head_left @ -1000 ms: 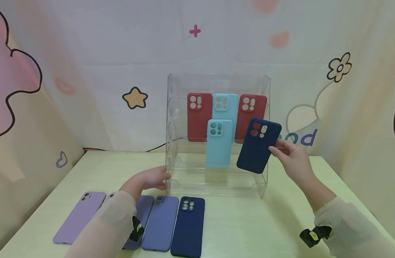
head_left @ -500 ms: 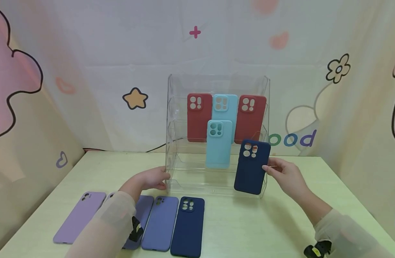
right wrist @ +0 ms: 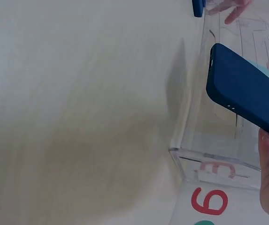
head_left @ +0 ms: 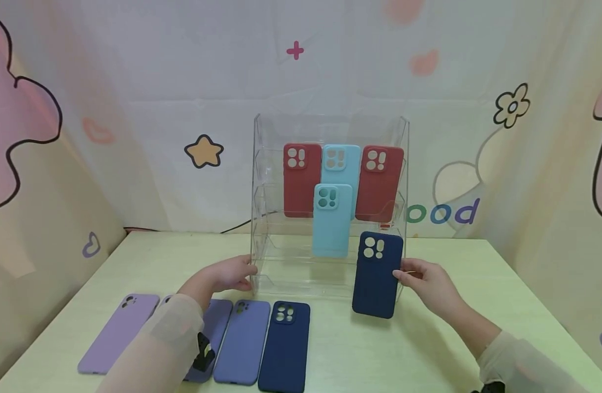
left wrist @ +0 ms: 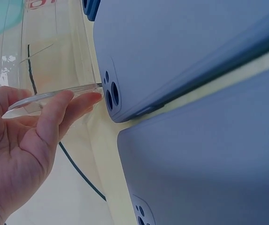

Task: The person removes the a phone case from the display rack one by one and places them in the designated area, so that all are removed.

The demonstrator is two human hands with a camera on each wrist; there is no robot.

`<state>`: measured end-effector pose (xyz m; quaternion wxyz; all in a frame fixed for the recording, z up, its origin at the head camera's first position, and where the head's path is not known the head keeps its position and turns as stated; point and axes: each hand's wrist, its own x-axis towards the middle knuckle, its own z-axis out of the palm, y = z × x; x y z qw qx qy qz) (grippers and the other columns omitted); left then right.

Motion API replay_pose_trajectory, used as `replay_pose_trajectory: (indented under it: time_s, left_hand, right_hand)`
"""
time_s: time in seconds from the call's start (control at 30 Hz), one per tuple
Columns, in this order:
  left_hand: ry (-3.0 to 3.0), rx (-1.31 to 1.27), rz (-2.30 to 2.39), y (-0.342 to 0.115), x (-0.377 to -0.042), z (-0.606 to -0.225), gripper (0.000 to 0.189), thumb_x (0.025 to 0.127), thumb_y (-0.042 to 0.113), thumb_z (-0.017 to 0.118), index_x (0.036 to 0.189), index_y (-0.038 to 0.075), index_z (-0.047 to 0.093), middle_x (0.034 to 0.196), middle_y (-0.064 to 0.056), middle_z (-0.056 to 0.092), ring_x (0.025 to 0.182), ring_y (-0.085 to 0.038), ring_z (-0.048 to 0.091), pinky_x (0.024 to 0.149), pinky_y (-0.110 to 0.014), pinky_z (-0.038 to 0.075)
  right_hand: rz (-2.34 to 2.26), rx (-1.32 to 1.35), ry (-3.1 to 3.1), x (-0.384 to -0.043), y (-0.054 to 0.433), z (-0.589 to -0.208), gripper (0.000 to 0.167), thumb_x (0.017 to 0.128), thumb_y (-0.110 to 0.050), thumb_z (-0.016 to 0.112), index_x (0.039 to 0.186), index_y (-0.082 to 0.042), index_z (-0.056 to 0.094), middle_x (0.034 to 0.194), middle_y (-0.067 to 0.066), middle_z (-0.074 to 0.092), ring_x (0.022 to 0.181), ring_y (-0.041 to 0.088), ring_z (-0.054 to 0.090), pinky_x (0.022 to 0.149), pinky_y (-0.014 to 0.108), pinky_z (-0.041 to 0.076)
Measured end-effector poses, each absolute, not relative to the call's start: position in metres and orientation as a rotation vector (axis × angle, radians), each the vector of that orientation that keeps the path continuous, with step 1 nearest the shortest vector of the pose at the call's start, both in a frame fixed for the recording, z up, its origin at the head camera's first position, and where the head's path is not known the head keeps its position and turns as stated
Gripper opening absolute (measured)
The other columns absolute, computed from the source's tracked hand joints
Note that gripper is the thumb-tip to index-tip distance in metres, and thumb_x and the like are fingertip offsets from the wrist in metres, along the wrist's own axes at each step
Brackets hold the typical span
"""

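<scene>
My right hand (head_left: 431,286) pinches a dark blue phone case (head_left: 376,281) by its right edge, between thumb and fingers. The case stands nearly upright before the lower right corner of a clear acrylic tiered rack (head_left: 286,286). At the rack's left side my left hand (head_left: 229,274) grips the side panel, and the left wrist view shows thumb and fingers on either side of its edge (left wrist: 54,94). Higher in the rack are two red cases, one left (head_left: 301,185) and one right (head_left: 382,188), with a light blue case (head_left: 347,164) between them. Another light blue case (head_left: 332,229) stands one tier lower.
On the table in front lie a second dark blue case (head_left: 284,349), a periwinkle case (head_left: 243,344) and a lilac case (head_left: 119,335). More purple cases are partly covered by the left sleeve (head_left: 155,338). A patterned curtain (head_left: 134,65) closes off the back and sides.
My right hand has lowered the dark blue case from before the right red case to the rack's bottom right, turning it more upright. My left hand keeps its grip on the rack.
</scene>
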<state>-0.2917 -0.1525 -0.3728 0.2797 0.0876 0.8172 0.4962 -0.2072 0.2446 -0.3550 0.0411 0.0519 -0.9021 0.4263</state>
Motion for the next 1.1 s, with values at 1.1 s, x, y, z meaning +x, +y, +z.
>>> replay_pose_trajectory:
  time_s: [1.1]
  left_hand:
    - [2.167,0.287,1.348,-0.152,-0.287,-0.372,0.058,0.095,0.009,0.034,0.146,-0.007,0.009,0.139,-0.025,0.03,0.077,-0.02,0.051,0.064,-0.024,0.045]
  right_hand:
    - [1.879,0.348,-2.836,-0.183,0.201,-0.398,0.033,0.087,-0.006,0.064,0.107,0.02,0.057,0.086,0.008,0.065,0.078,0.015,0.062,0.072,0.033,0.054]
